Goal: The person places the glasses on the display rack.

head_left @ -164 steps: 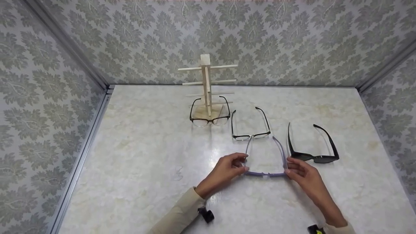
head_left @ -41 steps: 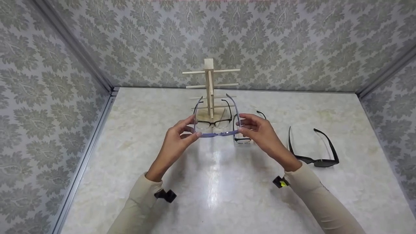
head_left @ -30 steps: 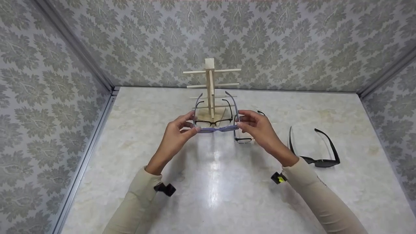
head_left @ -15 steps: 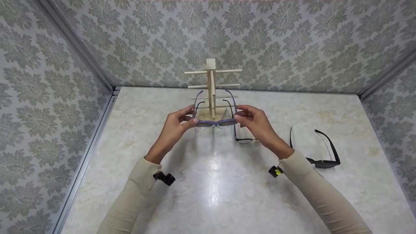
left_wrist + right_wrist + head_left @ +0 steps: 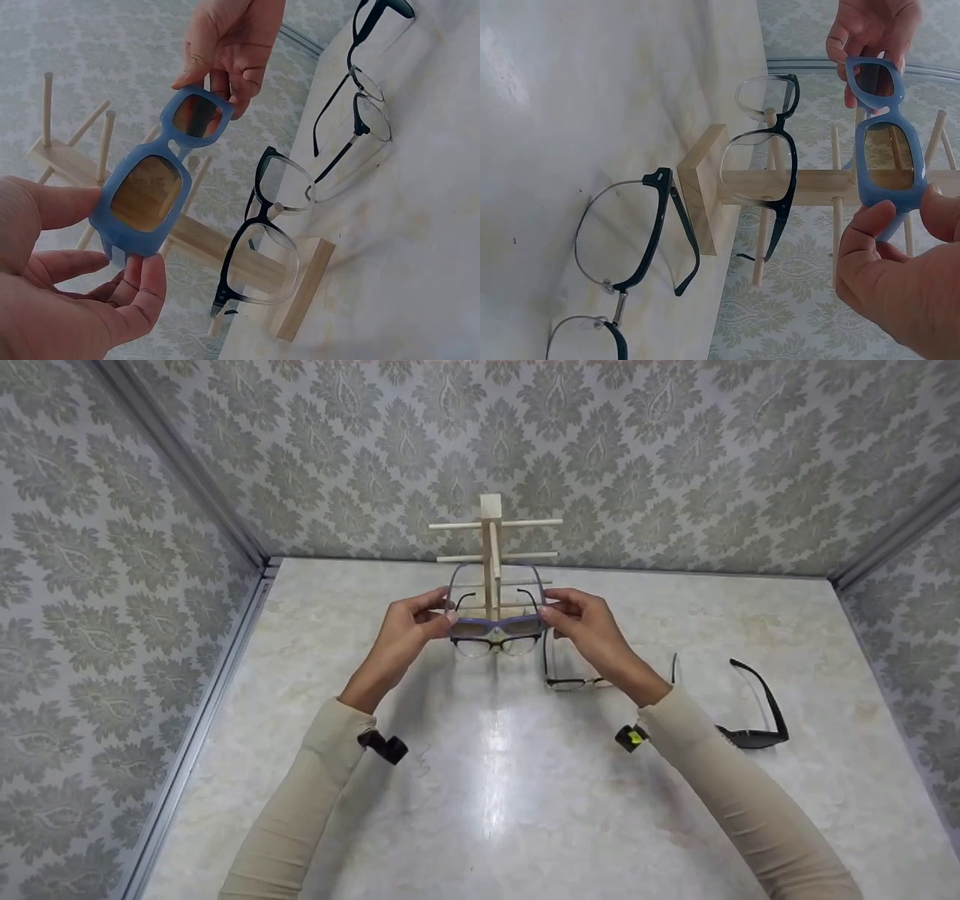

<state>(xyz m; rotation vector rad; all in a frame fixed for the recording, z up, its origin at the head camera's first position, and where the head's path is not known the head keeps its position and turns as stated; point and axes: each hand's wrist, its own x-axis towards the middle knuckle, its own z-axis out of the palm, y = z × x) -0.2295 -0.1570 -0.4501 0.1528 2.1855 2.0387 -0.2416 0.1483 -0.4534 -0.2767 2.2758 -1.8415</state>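
Note:
Blue-framed sunglasses (image 5: 496,625) with brown tinted lenses are held level in front of the wooden glasses stand (image 5: 491,536), temples pointing back on either side of its post. My left hand (image 5: 399,636) pinches their left hinge corner between thumb and fingers; my right hand (image 5: 592,630) pinches the right one. The wrist views show both tinted lenses (image 5: 150,193) unobstructed. Whether the bridge touches a peg, I cannot tell. Just below, clear-lens glasses (image 5: 789,161) with a dark upper rim hang on the stand's lowest front peg.
Half-rimmed glasses (image 5: 568,684) lie unfolded on the table right of the stand, partly behind my right hand. Farther right are black sunglasses (image 5: 761,737), partly covered by my right sleeve (image 5: 720,765). The stand's upper pegs (image 5: 531,523) stick out sideways near the patterned back wall.
Both hands have carried the blue sunglasses from the table's right front leftward to the stand. Over the last second they moved farther back and up, now above the hanging dark-rimmed glasses.

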